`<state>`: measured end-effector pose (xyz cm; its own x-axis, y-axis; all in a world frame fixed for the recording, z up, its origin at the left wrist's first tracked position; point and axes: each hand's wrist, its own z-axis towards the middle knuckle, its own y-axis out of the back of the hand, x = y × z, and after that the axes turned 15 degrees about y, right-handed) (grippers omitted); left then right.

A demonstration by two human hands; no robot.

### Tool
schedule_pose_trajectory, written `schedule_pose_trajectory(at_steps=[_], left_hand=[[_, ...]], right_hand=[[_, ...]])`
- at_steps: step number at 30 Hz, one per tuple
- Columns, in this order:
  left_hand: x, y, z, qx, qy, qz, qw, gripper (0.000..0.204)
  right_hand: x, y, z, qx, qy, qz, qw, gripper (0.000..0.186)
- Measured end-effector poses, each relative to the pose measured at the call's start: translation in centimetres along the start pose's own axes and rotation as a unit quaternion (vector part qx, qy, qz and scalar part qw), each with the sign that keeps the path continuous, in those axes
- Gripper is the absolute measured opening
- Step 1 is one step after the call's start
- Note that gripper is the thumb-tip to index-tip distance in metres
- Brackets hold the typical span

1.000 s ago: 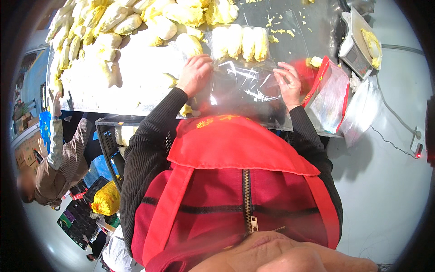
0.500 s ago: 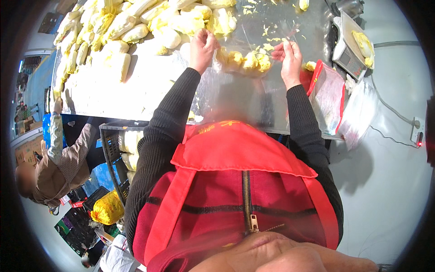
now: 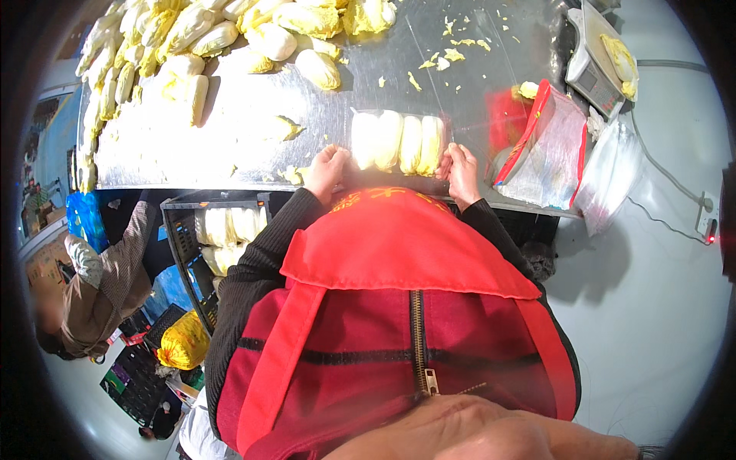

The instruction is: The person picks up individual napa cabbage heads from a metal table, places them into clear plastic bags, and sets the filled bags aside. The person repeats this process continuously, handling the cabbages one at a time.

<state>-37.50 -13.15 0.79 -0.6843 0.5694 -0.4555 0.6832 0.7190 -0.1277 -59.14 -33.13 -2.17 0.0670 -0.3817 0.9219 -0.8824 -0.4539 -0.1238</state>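
Observation:
A clear plastic bag (image 3: 396,142) holds several pale napa cabbages side by side at the table's near edge, in front of my red apron. My left hand (image 3: 328,167) pinches the bag at its left side, fingers curled. On the other side, my right hand (image 3: 458,165) has its fingertips closed on the bag's right edge. Loose cabbage leaves (image 3: 452,55) lie on the metal table (image 3: 399,84) beyond the bag.
A pile of cabbages (image 3: 176,46) covers the back left. At right are a scale (image 3: 589,77) with a cabbage, a red-edged bag (image 3: 537,153) and a clear bag (image 3: 609,184). A crate (image 3: 185,249) of packed cabbages stands below the table. A co-worker (image 3: 107,276) is at left.
The bag of cabbages was farther back, at one point raised with both hands at its top. It now lies nearer me, with both hands drawn back to its lower sides.

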Motion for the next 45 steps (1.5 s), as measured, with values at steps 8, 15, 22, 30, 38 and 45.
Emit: schedule_pose_trajectory(at_steps=[8, 15, 22, 30, 38, 45], left_hand=[[-2.3, -1.8, -3.4, -0.145, -0.563, 0.399, 0.709, 0.013], [-5.4, -5.8, 1.2, -0.086, -0.550, 0.602, 0.572, 0.051], [-5.5, -5.7, 2.3, -0.073, -0.515, 0.592, 0.615, 0.054], [-5.1, -5.2, 3.1, -0.139, -0.486, 0.526, 0.684, 0.055], [-4.0, -5.2, 4.0, -0.151, -0.419, 0.480, 0.756, 0.055], [-4.7, -5.2, 2.4, -0.043, -0.358, 0.468, 0.807, 0.064]], right_hand=[[0.0, -0.4, -0.6, -0.026, -0.007, 0.010, 1.000, 0.027], [-1.3, 0.8, -0.5, -0.020, -0.018, 0.007, 1.000, 0.028], [1.8, 1.6, 0.3, -0.076, 0.241, -0.151, 0.956, 0.024], [3.2, -5.8, 3.5, 0.211, 0.427, -0.479, 0.738, 0.036], [2.2, -4.4, 4.9, 0.322, 0.389, -0.433, 0.746, 0.015], [5.1, -5.0, 5.4, 0.431, 0.236, -0.397, 0.776, 0.018]])
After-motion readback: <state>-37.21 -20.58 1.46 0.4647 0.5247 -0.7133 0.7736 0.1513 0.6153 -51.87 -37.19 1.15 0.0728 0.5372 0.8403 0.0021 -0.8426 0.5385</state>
